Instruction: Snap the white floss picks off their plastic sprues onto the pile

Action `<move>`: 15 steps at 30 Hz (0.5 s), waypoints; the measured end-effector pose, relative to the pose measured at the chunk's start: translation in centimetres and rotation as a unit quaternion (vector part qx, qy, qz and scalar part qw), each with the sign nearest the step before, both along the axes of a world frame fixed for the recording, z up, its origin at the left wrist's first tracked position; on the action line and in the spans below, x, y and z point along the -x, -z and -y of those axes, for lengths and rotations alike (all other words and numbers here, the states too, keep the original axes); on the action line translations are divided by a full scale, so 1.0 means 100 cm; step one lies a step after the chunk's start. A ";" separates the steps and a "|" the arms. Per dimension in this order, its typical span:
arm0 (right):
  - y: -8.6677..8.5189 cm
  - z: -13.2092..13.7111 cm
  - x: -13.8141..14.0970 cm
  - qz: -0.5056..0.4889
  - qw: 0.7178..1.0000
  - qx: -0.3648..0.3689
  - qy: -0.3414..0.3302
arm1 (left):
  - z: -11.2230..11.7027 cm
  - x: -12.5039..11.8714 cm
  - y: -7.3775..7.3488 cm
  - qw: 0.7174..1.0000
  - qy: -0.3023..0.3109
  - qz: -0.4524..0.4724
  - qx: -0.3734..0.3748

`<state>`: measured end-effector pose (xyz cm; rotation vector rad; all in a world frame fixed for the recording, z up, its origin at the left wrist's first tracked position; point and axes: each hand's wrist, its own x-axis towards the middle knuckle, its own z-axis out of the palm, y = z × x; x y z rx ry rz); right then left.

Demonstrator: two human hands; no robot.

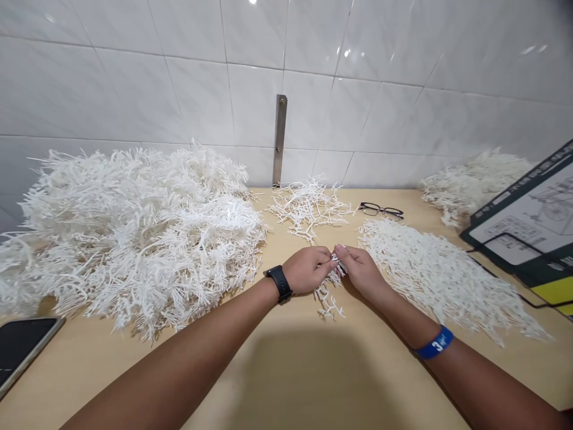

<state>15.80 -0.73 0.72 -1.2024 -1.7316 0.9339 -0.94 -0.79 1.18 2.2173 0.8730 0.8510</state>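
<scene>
The left hand (308,267) and right hand (360,269) were closed in pinches on a small white bunch (338,273) of thin, branching pieces, held just above the middle of the surface (308,370). The hands met almost knuckle to knuckle, probably because such slender strands called for a fine grip from both sides; exactly which strand each pinched could not be told, the bunch being partly covered. A few loose sprigs (329,303) showed just below the hands, toward the near edge.

Beyond them, a small scattered pile (308,206) lay by the back edge, within easy reach. A large tangled heap (147,227) filled much of the left side, running up to the back edge, and a flatter spread (447,275) lay to the right; this seemed to leave the middle for handwork. Eyeglasses (380,210) rested near the back edge, likely there to be out of the way. Another white pile (474,182) sat farther right along that edge, partly behind a dark printed package (523,227). A phone (27,346) lay toward the near left, apart from the hands, perhaps to keep it clear of the elbows.
</scene>
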 end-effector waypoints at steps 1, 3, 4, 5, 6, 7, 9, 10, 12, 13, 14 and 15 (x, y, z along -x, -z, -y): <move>0.000 0.000 0.000 0.009 1.000 -0.001 0.013 | -0.001 -0.001 0.000 1.000 -0.003 -0.001 0.000; 0.001 0.001 0.001 0.033 0.998 -0.002 0.044 | -0.002 -0.002 0.001 1.000 -0.010 -0.005 0.002; 0.000 0.001 0.001 0.048 0.997 -0.007 0.062 | -0.002 -0.003 0.001 1.000 -0.013 -0.009 0.002; 0.000 0.002 0.002 0.064 0.995 -0.016 0.079 | -0.003 -0.004 0.001 1.000 -0.016 -0.014 0.002; 0.000 0.004 0.004 0.081 0.992 -0.029 0.095 | -0.004 -0.005 0.001 1.000 -0.020 -0.019 0.001; -0.001 0.005 0.006 0.096 0.988 -0.042 0.109 | -0.005 -0.005 0.001 0.999 -0.024 -0.026 -0.001; -0.001 0.007 0.009 0.117 0.983 -0.061 0.126 | -0.005 -0.007 0.000 0.999 -0.033 -0.038 -0.007; -0.002 0.007 0.010 0.121 0.982 -0.063 0.127 | -0.005 -0.007 -0.001 0.998 -0.036 -0.041 -0.010; -0.004 0.003 0.007 0.108 0.984 -0.054 0.133 | -0.002 -0.007 -0.001 0.998 -0.034 -0.045 -0.014; -0.005 -0.002 0.002 0.084 0.984 -0.044 0.148 | 0.001 -0.007 -0.001 0.998 -0.027 -0.047 -0.018; -0.007 -0.007 -0.005 0.049 0.983 -0.034 0.174 | 0.004 -0.006 0.000 0.998 -0.016 -0.050 -0.020; -0.009 -0.013 -0.014 0.004 0.978 -0.024 0.207 | 0.007 -0.006 0.000 0.998 -0.002 -0.052 -0.022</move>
